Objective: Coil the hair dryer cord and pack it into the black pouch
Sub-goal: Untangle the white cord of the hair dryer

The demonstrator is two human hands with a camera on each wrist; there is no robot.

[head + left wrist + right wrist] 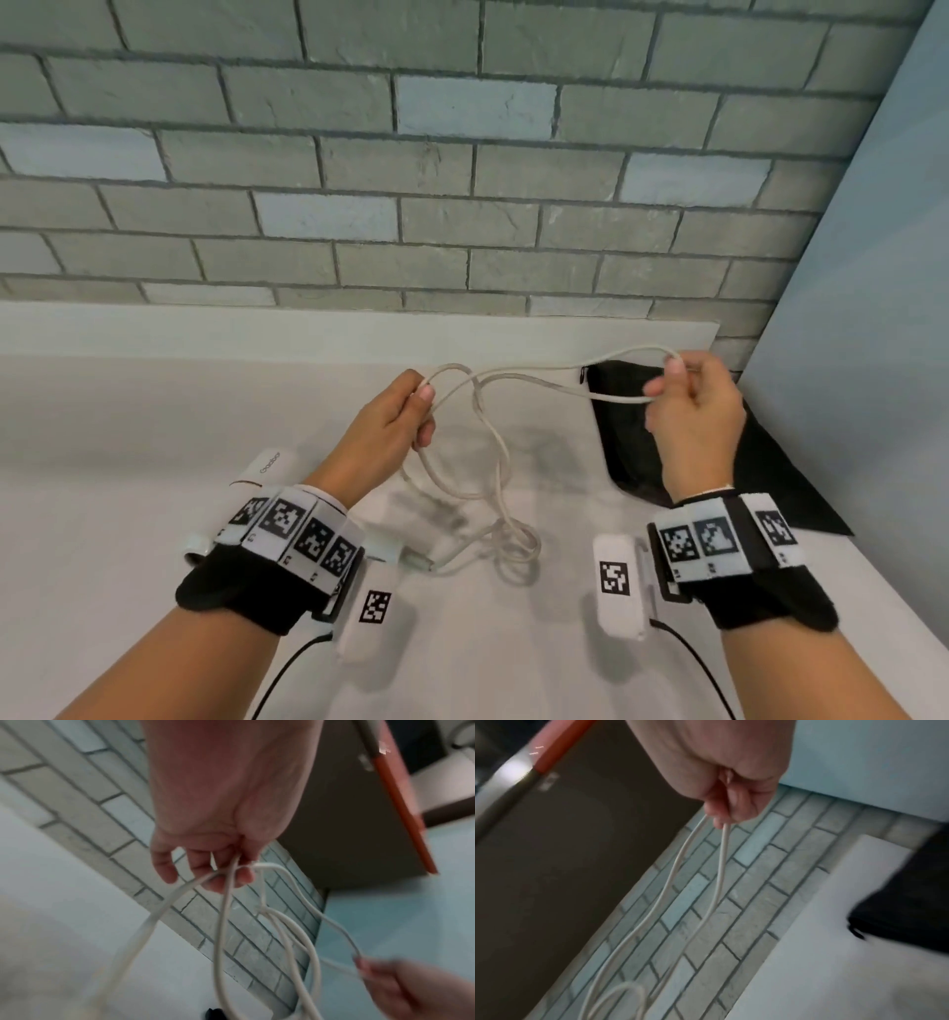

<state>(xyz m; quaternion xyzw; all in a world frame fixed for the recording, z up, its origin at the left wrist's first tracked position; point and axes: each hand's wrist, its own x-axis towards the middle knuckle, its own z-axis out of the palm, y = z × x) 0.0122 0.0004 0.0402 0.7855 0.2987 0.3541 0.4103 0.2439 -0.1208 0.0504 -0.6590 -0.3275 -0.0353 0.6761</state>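
Two forearms fill the near edge of the head view, each wearing one black wrist strap with a band of square black-and-white markers and one white camera block.

At the far left, one white hair dryer point(267, 465) lies on the white table point(128, 411), mostly hidden behind the left wrist; only part of its body with grey lettering shows. One cream cord point(477, 462) runs from beside that wrist, where a plug-like end piece rests on the table, through a small heap of loops lying on the surface, and up to both hands.

One left hand point(390, 426) is raised above the table with its fingers curled round the cord; the left wrist view shows several strands gathered between thumb and fingers point(223, 880), with loops hanging below.

Between the two hands, two strands of the cord stretch side by side in the air.

One right hand point(693, 411) is held up at about the same height and pinches the bend of that doubled cord between thumb and fingertips; the right wrist view shows both strands leaving the closed fingers point(721, 815).

One black pouch point(631, 442) lies flat on the table under and behind the right hand, near the brick wall point(462, 180) and the pale blue side wall. Its zipper pull shows at the upper left corner; I cannot tell whether anything is inside.
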